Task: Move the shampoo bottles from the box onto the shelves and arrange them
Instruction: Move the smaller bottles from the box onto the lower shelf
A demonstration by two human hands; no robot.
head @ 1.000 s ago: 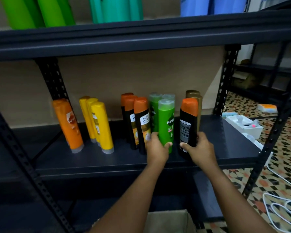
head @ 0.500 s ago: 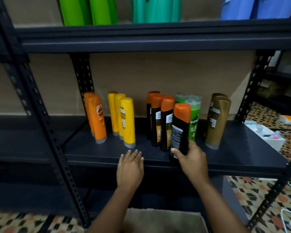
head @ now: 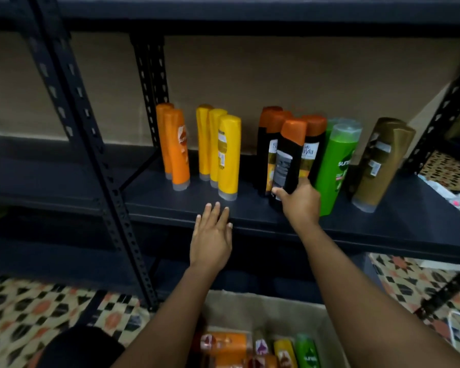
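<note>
Your right hand (head: 299, 201) grips a black bottle with an orange cap (head: 287, 163) low on its body, its base at or just above the shelf (head: 157, 205) near the front edge, directly in front of the row of matching black bottles (head: 268, 144). It leans a little to the left, so if you let go now it may tip toward the yellow bottles (head: 227, 155) or rock back into its own row. Your left hand (head: 211, 235) lies flat with fingers spread and straight on the front edge of the shelf, holding nothing, just in front of the nearest yellow bottle. The green bottle (head: 335, 166) stands right beside your right wrist, close to the front edge; pull that hand back carelessly and you may drag it off the shelf. These bottles are tall and narrow-footed, so one knock may topple several. The brown bottles (head: 377, 166) near the right end of the shelf also lean slightly, though they are clear of your reach. More bottles lie in the box (head: 239, 312) below your arms, so much of the job looks undone.
</note>
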